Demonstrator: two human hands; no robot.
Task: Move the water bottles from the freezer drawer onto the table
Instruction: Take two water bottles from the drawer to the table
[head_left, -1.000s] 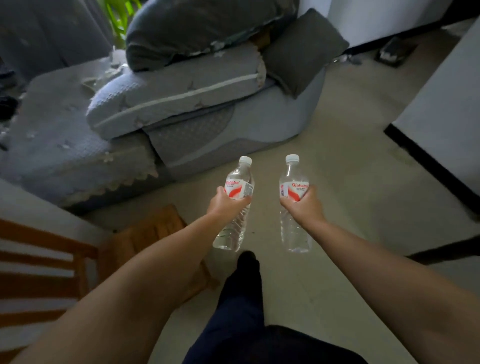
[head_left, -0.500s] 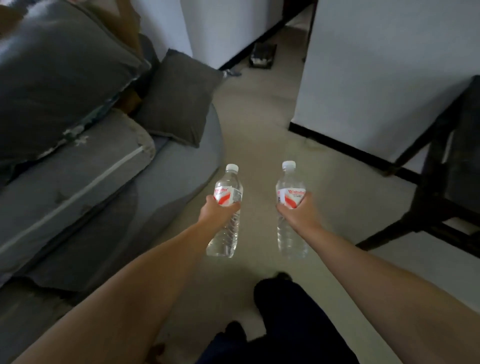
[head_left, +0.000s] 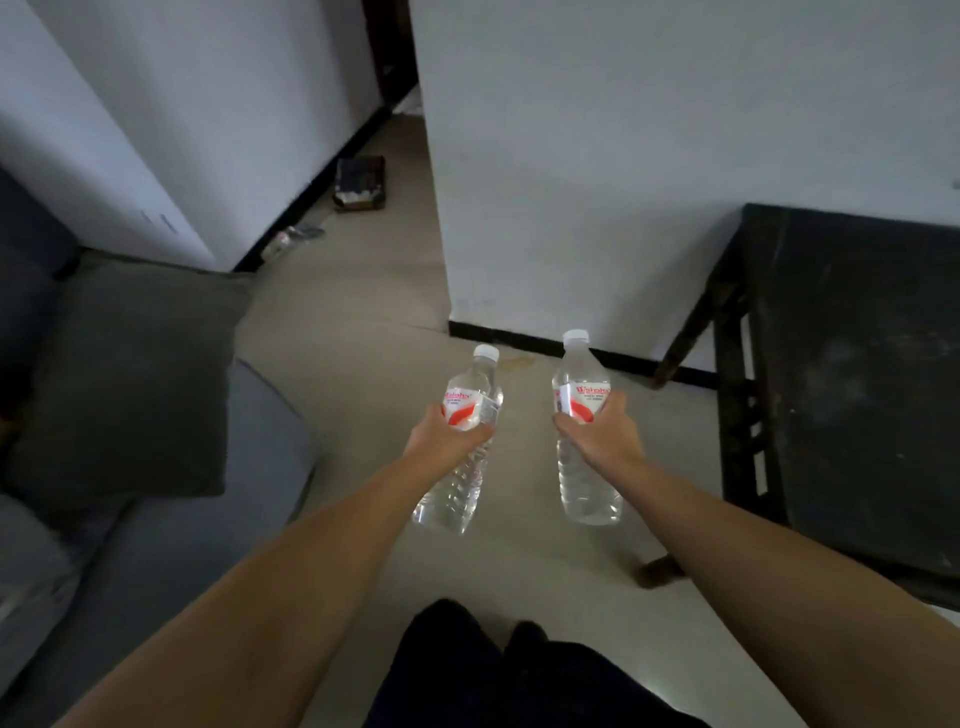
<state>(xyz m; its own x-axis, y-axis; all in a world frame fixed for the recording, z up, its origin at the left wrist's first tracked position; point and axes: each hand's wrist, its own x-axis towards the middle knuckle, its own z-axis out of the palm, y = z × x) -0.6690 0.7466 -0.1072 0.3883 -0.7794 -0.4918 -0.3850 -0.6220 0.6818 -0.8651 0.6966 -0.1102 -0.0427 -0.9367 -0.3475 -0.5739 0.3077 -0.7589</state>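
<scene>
Two clear plastic water bottles with white caps and red-and-white labels are carried upright above the pale floor (head_left: 363, 322) — the left bottle (head_left: 462, 441) in the left hand (head_left: 447, 441), the right bottle (head_left: 584, 431) in the right hand (head_left: 602, 441), each grip wrapped round the label. The dark worktop (head_left: 857, 374) stands just right; a grey sofa (head_left: 156, 519) lies left.

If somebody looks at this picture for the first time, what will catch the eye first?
Two clear water bottles held out at the centre: the left bottle in the left hand, the right bottle in the right hand. Next, the dark table at the right, and the grey cushion at the left.
</scene>
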